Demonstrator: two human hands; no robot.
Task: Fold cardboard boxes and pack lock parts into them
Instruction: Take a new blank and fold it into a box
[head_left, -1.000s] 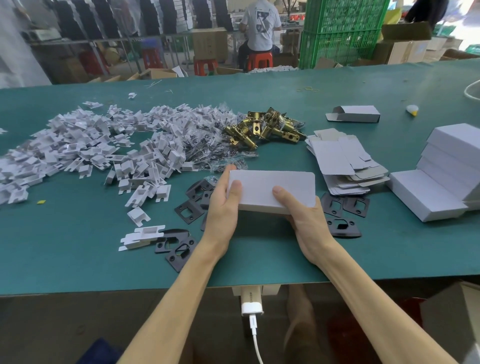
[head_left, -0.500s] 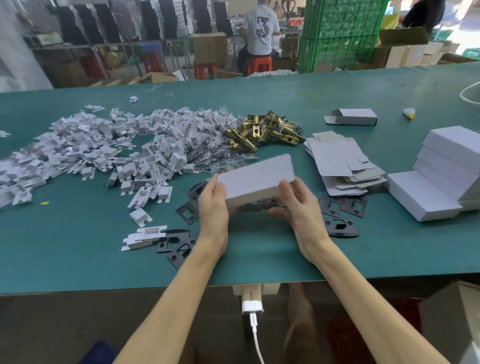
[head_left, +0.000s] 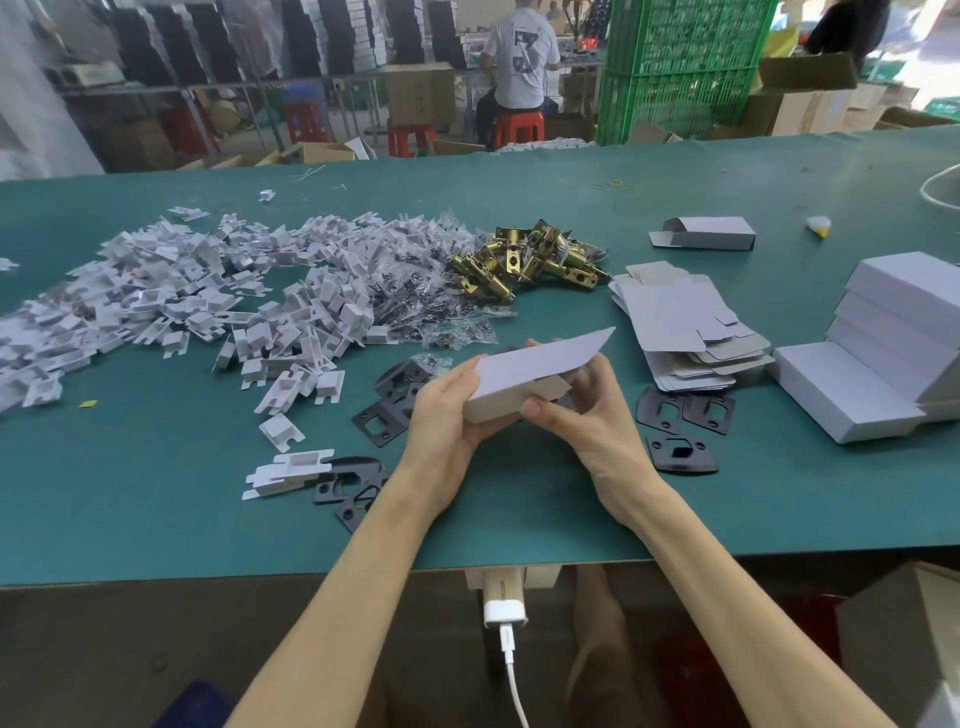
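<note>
Folding is the step in hand, as far as I can judge: you hold one white box (head_left: 524, 371) clear of the green table (head_left: 156, 519), tilted, its right end higher. Your left hand (head_left: 441, 415) grips the left end, thumb laid on the top face and fingers curled underneath, where they are hidden. Your right hand (head_left: 592, 415) pinches the right end, thumb pressed on the near side wall, fingers curled round behind it.

At that right end the top panel runs out to a point past the side wall, so the end looks not yet tucked shut, though I cannot tell whether anything is inside.

If it is empty, the next move calls for you to keep that end open and reach for parts:
- the brass latches (head_left: 524, 260) lie well beyond the box
- black strike plates (head_left: 387, 410) lie just under and beside your left hand
- more plates (head_left: 680, 415) lie by your right wrist

If it is filled, tuck the flap square without crushing the thin card, then carry it to the closed boxes (head_left: 852, 395) stacked on your right. Flat blanks (head_left: 675, 322) wait between them and your hands.

No print shows on the box. The charger (head_left: 501, 597) under the table edge bears lettering too small to read, and the shirt of the seated person (head_left: 522, 57) carries a graphic I cannot make out
</note>
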